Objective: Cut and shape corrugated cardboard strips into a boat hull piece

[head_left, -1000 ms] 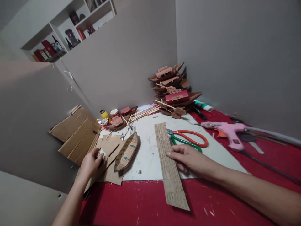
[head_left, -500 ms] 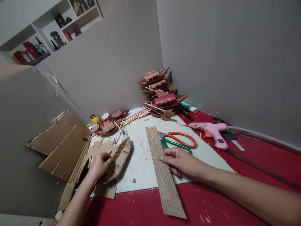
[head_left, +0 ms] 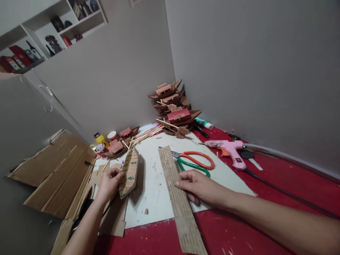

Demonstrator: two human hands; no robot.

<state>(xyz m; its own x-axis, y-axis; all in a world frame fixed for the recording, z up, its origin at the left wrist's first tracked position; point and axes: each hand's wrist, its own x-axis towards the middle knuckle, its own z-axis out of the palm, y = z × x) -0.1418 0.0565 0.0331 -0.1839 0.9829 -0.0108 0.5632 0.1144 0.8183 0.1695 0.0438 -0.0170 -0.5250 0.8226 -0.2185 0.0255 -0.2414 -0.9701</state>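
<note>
My left hand (head_left: 111,183) is closed on the near edge of a small cardboard boat hull (head_left: 131,174), which is tilted up with its printed side facing right. In my right hand (head_left: 198,187) is a long strip of ridged corrugated cardboard (head_left: 177,202), pinched at its right edge between thumb and fingers. The strip slants from the middle of the white sheet down past the near edge of the red table. Just beyond my right hand lie scissors (head_left: 195,163) with one orange and one green handle, their blades partly hidden behind the strip.
A pink glue gun (head_left: 231,150) with a black cord lies at right on the red table (head_left: 278,180). Finished cardboard boats (head_left: 177,115) are stacked in the far corner. Thin sticks (head_left: 148,135), cups (head_left: 101,149) and a yellow bottle (head_left: 101,140) stand far left, near large cardboard pieces (head_left: 61,173).
My left hand has raised and turned the boat hull more upright, away from the cardboard scraps. The whole view has shifted slightly, while my right hand keeps the strip.
</note>
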